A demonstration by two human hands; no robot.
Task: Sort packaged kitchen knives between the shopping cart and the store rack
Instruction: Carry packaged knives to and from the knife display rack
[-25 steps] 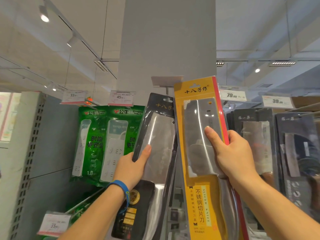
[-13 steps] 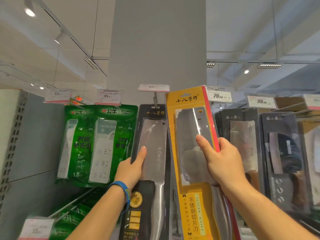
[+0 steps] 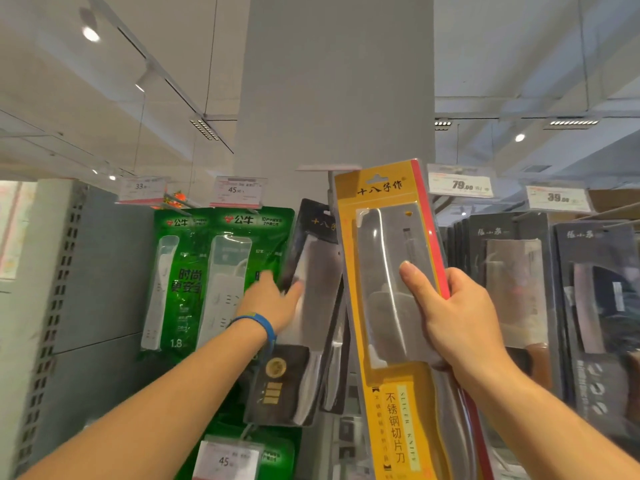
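Yellow knife pack point(image 3: 388, 327): clear blister containing one cleaver, held upright in front of the rack point(image 3: 104, 271); the right grip point(image 3: 460, 317) is closed round its red edge, thumb on the blister. Black knife pack point(image 3: 311, 327): one cleaver, tilted, just left of and partly behind the yellow one; the left grip point(image 3: 273, 303), blurred, holds its left edge. Whether it hangs on a hook cannot be told. Green power-strip packs point(image 3: 221, 271) hang left, dark knife packs point(image 3: 512, 271) right, price tags point(image 3: 460, 183) above. A grey pillar point(image 3: 336, 81) rises behind.
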